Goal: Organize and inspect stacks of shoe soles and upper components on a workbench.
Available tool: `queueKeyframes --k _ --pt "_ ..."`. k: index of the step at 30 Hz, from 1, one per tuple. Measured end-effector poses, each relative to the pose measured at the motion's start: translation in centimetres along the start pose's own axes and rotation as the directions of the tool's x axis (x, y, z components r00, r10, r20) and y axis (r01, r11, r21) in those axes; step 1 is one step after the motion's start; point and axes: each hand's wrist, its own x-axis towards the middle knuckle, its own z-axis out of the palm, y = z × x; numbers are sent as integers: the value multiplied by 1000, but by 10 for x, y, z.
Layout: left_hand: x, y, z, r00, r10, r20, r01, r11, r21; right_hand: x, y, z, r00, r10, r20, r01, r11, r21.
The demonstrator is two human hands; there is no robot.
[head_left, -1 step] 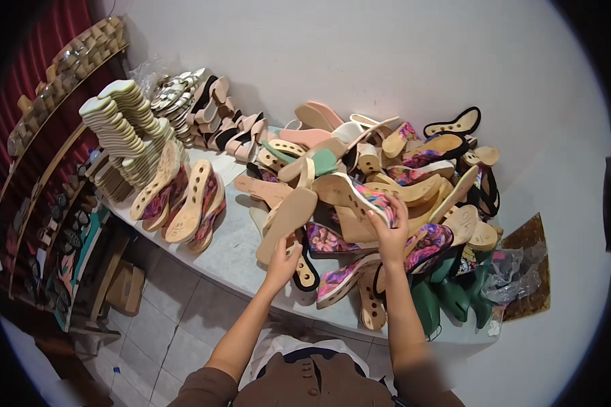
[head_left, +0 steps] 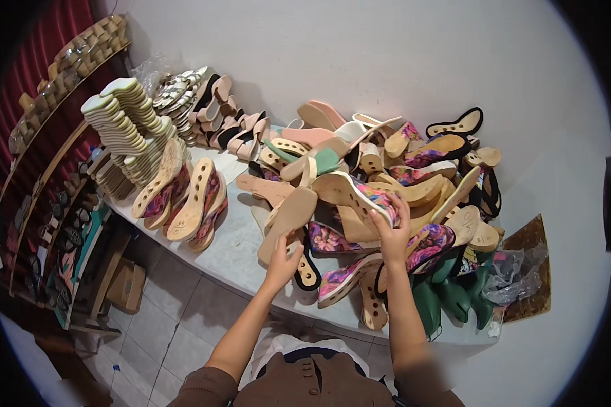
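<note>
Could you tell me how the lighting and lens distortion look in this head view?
Head view: strong fisheye, the table edge bows and corners go black; light is even, soft shadows under the sole pile; both hands, left hand and right hand, look reasonably sharp.

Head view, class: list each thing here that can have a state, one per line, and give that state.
Left hand: fingers gripping a plain tan sole, lifted at a slant.
Right hand: fingers holding a floral-sided wedge sole, turned bottom up.
Loose sole pile: jumbled, overlapping.
Pale stacked soles: neatly stacked in rows.
Green soles: standing at the table edge.
</note>
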Motion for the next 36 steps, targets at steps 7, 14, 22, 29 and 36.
queueKeyframes --k 7,14,22,29,36 --pt "-1 20 -35 993 46 -107 -51 997 -51 2 -2 28 980 162 117 -197 889 413" --pt "-3 3 -76 993 4 -117 -11 998 -60 -17 -25 100 861 377 343 -506 549 666" --pt "-3 -10 -148 986 -79 -145 60 989 -134 -30 -34 171 664 519 538 -736 329 591" --pt "18 4 -206 953 94 -288 -101 995 -7 -42 -15 220 573 521 633 -810 243 533" --pt "26 -11 -257 924 164 -344 -137 985 102 -21 -7 231 658 396 640 -728 554 405"
